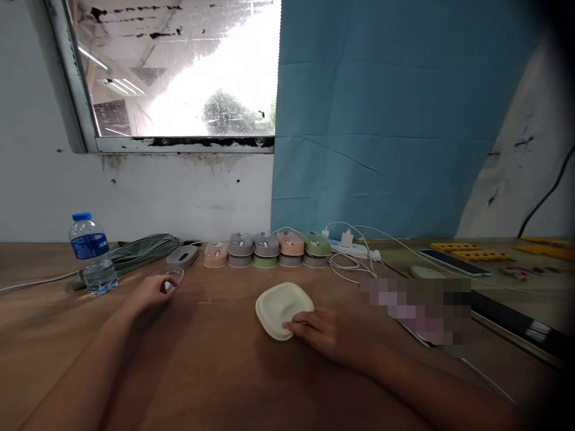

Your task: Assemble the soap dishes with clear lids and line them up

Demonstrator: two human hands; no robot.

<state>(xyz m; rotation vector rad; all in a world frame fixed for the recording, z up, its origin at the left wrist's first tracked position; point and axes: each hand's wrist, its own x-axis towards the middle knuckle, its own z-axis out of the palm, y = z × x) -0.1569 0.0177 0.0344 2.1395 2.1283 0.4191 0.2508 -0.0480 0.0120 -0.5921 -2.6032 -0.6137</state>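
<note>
A cream, rounded-square piece like a shallow lid or dish (277,305) is tilted in front of me; its exact kind I cannot make out. My right hand (326,335) pinches its right edge, thumb and fingers closed on it. To the left, my left hand (150,292) has its fingers closed at the rim of a small clear plastic oval piece (178,279). Just behind that piece sits a grey oval container (183,256) with a slot in its top.
Small lidded boxes (241,244) in grey, pink and green stand along the wall, several stacked in pairs. A water bottle (92,254) stands at left beside a green cloth bag (146,251). A power strip (353,248) with white cables, phone (453,262) and yellow blocks (480,255) lie right.
</note>
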